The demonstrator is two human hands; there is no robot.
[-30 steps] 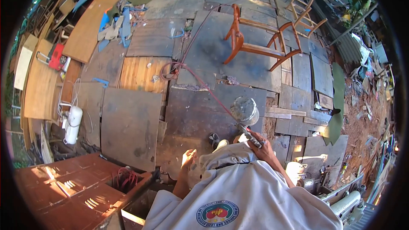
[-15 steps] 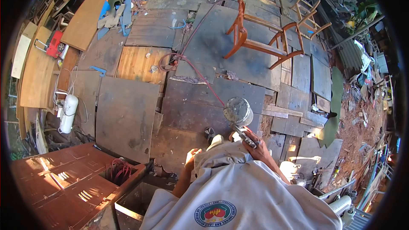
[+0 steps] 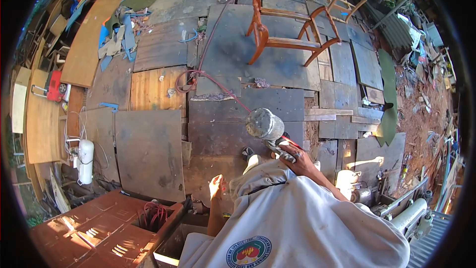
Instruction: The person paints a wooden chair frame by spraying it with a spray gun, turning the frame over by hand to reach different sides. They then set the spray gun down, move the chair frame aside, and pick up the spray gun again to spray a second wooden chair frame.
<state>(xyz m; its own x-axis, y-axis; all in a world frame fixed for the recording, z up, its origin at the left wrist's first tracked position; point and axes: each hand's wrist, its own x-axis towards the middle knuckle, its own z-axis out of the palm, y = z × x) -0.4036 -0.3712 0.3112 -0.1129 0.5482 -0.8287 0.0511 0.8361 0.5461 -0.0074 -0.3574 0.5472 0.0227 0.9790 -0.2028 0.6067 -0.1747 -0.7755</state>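
Gripping a spray gun with the right hand, in front of the shirt and well apart from the wooden chair frame, while holding the left hand loosely open beside the trousers.

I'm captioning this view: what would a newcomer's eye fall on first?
Probably the spray gun with its grey cup, in the right hand near the centre. Next, perhaps, the orange-brown chair frame standing beyond it on the boards. The reddish cabinet at lower left, streaked with sunlight, might follow.
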